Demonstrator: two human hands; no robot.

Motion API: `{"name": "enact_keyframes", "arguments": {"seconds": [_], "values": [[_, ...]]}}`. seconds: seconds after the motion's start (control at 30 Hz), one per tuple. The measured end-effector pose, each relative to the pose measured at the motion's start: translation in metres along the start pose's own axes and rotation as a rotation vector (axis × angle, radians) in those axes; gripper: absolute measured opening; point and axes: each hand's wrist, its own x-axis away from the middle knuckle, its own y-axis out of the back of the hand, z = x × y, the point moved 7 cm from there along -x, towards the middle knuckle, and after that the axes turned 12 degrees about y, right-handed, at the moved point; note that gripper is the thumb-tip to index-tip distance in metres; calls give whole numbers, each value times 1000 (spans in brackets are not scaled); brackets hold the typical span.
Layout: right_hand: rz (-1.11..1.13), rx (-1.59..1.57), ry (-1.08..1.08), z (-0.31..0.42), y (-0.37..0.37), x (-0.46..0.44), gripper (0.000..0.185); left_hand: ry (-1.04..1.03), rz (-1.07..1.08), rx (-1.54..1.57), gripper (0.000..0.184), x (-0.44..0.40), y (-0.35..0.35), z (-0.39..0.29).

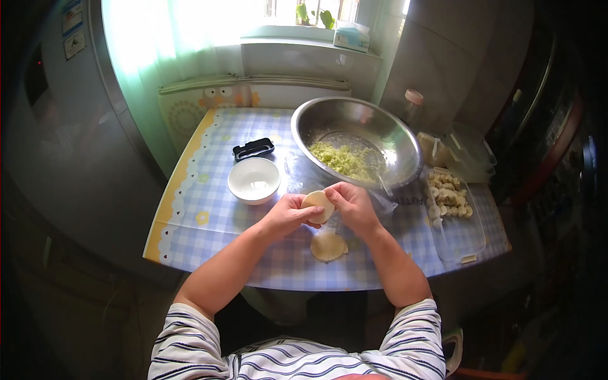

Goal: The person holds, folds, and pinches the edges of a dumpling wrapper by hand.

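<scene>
A round, pale dumpling wrapper (320, 204) is held up over the near middle of the table. My left hand (288, 214) is closed on it, the thumb lying across its face. At its upper right edge, my right hand (352, 204) pinches the same wrapper. Just below both hands, a stack of round wrappers (329, 247) lies on the tablecloth. Beyond them stands a large steel basin (399, 136) holding chopped, pale green filling (342, 158). A utensil handle (384, 183) leans inside the basin, partly hard to make out.
Left of the basin are a white bowl (254, 180) and a black plastic holder (253, 149). On the right, a clear container (461, 242) holds several folded dumplings (449, 195). A pink-capped jar (413, 98) stands behind. The checked tablecloth (209, 209) reaches the table's curved front edge.
</scene>
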Motion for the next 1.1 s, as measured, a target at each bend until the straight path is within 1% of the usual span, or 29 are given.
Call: {"name": "enact_keyframes", "arguments": {"seconds": [0.2,0.3,0.4,0.6,0.7,0.8,0.9,1.1], "values": [[89,162,-8,-3,-2,2,20,-2,11,-20,30,-1,1,2],[80,192,13,1,-1,2,21,-8,17,-24,30,-2,1,3],[42,175,33,2,0,2,20,-12,6,-17,30,-2,1,3],[37,7,-57,-7,1,2,21,1,15,15,29,-1,0,1],[-2,-43,-33,-3,-1,0,24,17,29,-20,29,0,-1,1],[53,15,-24,1,-4,1,22,23,30,-23,30,-2,0,4],[56,95,-19,0,-2,2,19,3,50,-8,30,-3,1,7],[35,134,14,1,0,2,19,-14,18,13,31,-2,0,2]]}}
